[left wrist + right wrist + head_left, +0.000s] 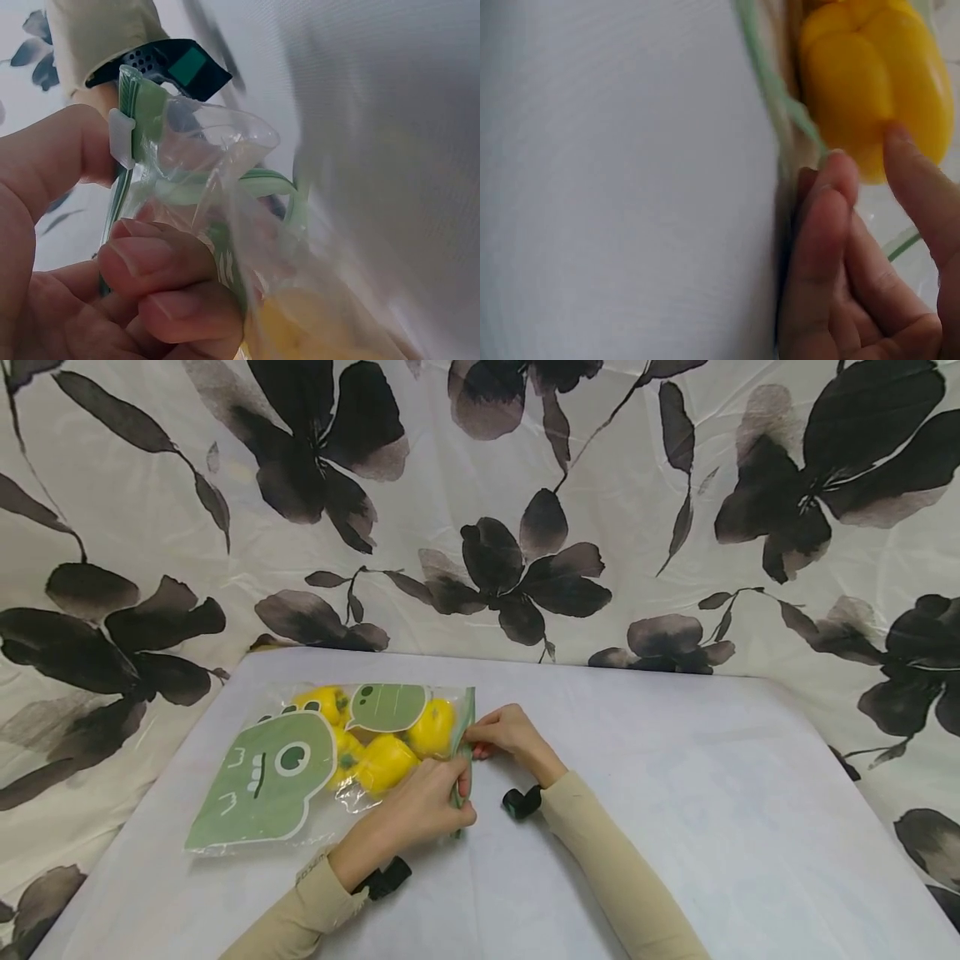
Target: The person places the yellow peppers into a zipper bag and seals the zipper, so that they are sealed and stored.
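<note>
A clear zip bag [258, 814] with a green cartoon dinosaur print lies flat on the left half of the table. Several yellow bell peppers [386, 766] show inside it, toward its right end. My left hand [420, 802] grips the green zip edge on the near side. In the left wrist view its thumb is against a white slider [121, 139] on the zip strip [133, 112], with the other fingers curled at the plastic. Farther along the same edge, my right hand [513, 735] pinches the bag's mouth. A yellow bell pepper [874, 82] sits just behind its fingertips.
A white cloth covers the table [720, 827]. Behind it hangs a white curtain [420, 510] with dark flower prints. Black wrist cameras [521, 802] are strapped at both beige sleeves [615, 868].
</note>
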`<state>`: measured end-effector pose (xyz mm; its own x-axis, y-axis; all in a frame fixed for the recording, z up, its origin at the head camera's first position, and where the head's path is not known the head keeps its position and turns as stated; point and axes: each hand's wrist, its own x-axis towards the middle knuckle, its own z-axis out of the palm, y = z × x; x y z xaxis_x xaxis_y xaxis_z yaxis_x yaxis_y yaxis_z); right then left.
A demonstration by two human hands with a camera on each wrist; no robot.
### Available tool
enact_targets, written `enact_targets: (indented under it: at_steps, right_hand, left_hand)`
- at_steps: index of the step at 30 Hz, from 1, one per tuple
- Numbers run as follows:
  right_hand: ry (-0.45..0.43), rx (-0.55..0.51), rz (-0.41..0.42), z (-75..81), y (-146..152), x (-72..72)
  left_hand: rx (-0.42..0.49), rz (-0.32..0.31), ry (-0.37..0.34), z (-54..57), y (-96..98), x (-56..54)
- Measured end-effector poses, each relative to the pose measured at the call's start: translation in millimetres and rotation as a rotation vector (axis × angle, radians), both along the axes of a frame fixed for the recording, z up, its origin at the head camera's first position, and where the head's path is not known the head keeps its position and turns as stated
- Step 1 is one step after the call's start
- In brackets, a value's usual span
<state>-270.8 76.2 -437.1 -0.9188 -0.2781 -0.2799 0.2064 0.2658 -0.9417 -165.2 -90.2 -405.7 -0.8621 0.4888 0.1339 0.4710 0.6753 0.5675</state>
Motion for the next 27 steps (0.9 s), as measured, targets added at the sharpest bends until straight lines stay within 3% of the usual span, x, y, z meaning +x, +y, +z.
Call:
enact_targets:
  at_steps: [7, 14, 27]
  right_hand:
    - [-0.014, -0.03, -0.019, -0.8, 4.7, -0.8]
    - [-0.007, -0.038, 0.014, -2.2, 9.3, -1.8]
    - [0.068, 0.141, -0.053, 1.2, 0.2, 1.8]
  left_hand:
    - [-0.017, 0.015, -0.025, 3.4, 0.7, 1.0]
    - [-0.025, 0.006, -0.047, 4.5, 0.2, 0.9]
    - [-0.028, -0.005, -0.001, 2.6, 0.8, -1.4]
